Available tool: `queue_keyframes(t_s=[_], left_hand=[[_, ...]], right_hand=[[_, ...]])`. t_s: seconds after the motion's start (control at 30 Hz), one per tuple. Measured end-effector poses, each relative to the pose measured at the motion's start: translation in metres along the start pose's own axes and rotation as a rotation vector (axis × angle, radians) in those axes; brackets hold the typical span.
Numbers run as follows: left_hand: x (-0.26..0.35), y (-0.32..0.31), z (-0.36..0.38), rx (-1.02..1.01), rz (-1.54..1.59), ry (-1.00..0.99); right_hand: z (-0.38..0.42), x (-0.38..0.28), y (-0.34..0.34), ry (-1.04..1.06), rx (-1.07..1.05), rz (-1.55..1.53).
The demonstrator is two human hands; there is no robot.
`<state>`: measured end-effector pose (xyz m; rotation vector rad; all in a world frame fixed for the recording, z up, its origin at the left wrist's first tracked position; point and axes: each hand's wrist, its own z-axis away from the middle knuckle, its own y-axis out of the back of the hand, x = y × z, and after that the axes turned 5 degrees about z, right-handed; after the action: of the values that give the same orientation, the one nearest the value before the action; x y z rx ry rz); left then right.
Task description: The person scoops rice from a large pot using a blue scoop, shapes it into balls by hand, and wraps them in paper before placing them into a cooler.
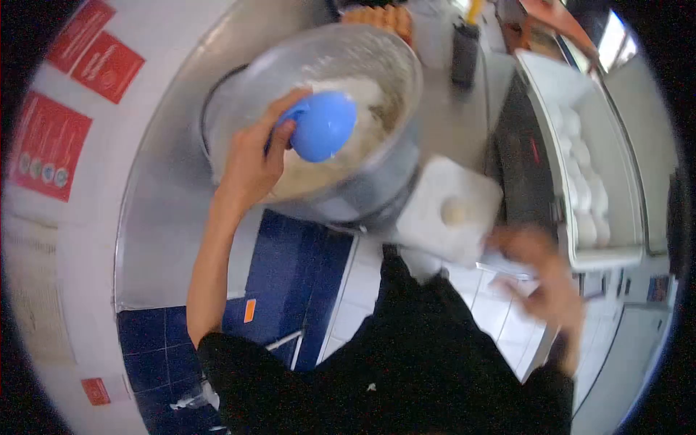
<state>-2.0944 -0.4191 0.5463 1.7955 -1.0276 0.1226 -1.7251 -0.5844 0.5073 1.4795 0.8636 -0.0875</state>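
Observation:
My left hand [257, 148] grips the handle of a blue rounded cup [324, 125] above a large metal bowl [341, 199]. Pale flour or dough lies inside the bowl, partly hidden by the cup. A white square board or tray [426, 210] sits to the right of the bowl, with a small pale round piece [454, 212] on it. Just right of that board is my right hand [533, 272], blurred by motion. Its fingers look spread, and nothing shows between them.
A white bin [641, 181] with rows of white rounded items stands at the right, beside a dark box [518, 156]. Eggs [380, 19] and a dark container [465, 58] are at the back. Red notices hang on the left wall.

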Motion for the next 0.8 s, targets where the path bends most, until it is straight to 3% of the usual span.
queue_keyframes(t_s=[0.03,0.1,0.17,0.23,0.27,0.33,0.4,0.43,0.53,0.6,0.7,0.73,0.77,0.8], left_hand=[[-0.023,0.014,-0.003,-0.067,-0.116,0.053],[-0.074,0.03,-0.015,-0.104,-0.219,0.138],[-0.136,0.042,-0.029,-0.287,-0.516,0.184],[-0.205,0.037,-0.049,-0.432,-0.727,0.065],[-0.223,0.028,-0.063,-0.517,-0.812,0.08],[-0.266,0.014,-0.079,-0.584,-0.886,0.101],[-0.303,0.003,-0.09,-0.711,-0.892,-0.179],[-0.314,-0.002,-0.097,-0.712,-0.892,-0.187],[-0.315,-0.014,-0.103,-0.863,-0.838,-0.164],[-0.306,-0.017,-0.09,-0.854,-0.727,-0.048],[-0.352,-0.036,-0.08,-1.05,-0.643,-0.076],[-0.349,-0.036,-0.084,-1.096,-0.655,-0.114],[-0.34,-0.034,-0.085,-1.13,-0.616,0.034],[-0.332,-0.032,-0.084,-1.173,-0.58,0.185]], right_hand=[[-0.003,0.001,-0.037,-0.076,-0.187,-0.265],[-0.008,0.018,-0.115,-0.28,-0.347,-0.466],[0.008,0.051,-0.197,-0.477,-0.327,-0.068],[0.014,0.083,-0.251,-0.692,-0.394,0.119],[0.014,0.086,-0.26,-0.711,-0.304,-0.015],[-0.009,0.085,-0.262,-0.869,-0.346,-0.356],[-0.018,0.086,-0.274,-0.721,-0.142,-0.042],[-0.026,0.084,-0.275,-0.667,-0.024,0.018],[-0.07,0.064,-0.235,-0.739,0.241,-0.118],[-0.075,0.068,-0.213,-0.644,0.574,0.14],[-0.068,0.049,-0.151,-0.71,0.911,0.067],[-0.056,0.05,-0.154,-0.767,1.083,0.012],[-0.036,0.062,-0.201,-0.826,1.105,0.004],[-0.069,0.032,-0.219,-0.664,1.055,0.004]])
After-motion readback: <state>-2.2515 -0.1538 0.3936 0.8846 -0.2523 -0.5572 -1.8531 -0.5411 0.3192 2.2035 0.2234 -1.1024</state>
